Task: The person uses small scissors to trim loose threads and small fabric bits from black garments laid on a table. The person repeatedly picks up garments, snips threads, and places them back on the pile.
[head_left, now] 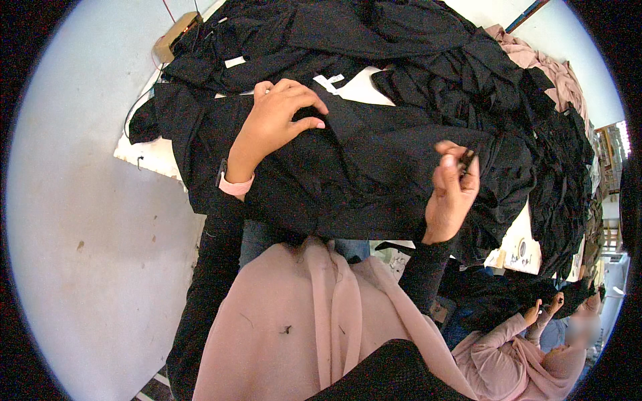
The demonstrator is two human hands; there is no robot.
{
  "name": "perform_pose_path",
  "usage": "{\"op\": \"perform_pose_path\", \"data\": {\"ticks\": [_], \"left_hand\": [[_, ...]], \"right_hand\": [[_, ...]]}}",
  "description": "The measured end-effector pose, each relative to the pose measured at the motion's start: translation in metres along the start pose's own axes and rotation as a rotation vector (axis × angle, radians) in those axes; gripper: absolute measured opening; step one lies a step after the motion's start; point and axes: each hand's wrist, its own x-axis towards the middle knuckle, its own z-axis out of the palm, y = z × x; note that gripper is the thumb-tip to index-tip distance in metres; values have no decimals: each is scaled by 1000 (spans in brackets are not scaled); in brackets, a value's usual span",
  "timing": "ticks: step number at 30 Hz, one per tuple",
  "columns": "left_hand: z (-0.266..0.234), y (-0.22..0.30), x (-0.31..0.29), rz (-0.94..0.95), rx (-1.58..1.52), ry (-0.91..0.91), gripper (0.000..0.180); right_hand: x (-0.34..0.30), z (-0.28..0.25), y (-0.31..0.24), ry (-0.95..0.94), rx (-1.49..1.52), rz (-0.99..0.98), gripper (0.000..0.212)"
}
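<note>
A black garment (394, 144) lies spread over the table in front of me and hangs down to my lap. My left hand (279, 120) rests at its far edge, fingers bent and thumb held apart, with nothing visible between them. Above the right part of the garment, my right hand (451, 194) is closed, palm turned up. A small dark tool (466, 160) sticks out between its fingers; blur and the black cloth behind it hide its exact kind.
More black clothes (374, 33) are heaped at the far side and right, with pink cloth (535, 57) beyond. A tan box (176, 37) with wires sits at the far left. At the lower right a co-worker (508, 361) in pink has raised hands.
</note>
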Motion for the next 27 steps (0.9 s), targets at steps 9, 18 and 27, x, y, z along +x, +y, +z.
{"op": "perform_pose_path", "data": {"ticks": [9, 18, 27], "left_hand": [[17, -12, -4, -83, 116, 218, 42], [29, 43, -50, -469, -276, -46, 51], [12, 44, -91, -640, -56, -457, 46]], "right_hand": [[-8, 15, 34, -9, -408, 9, 25], [-15, 4, 44, -175, -500, -5, 30], [-25, 5, 45, -665, -1068, -191, 24]]}}
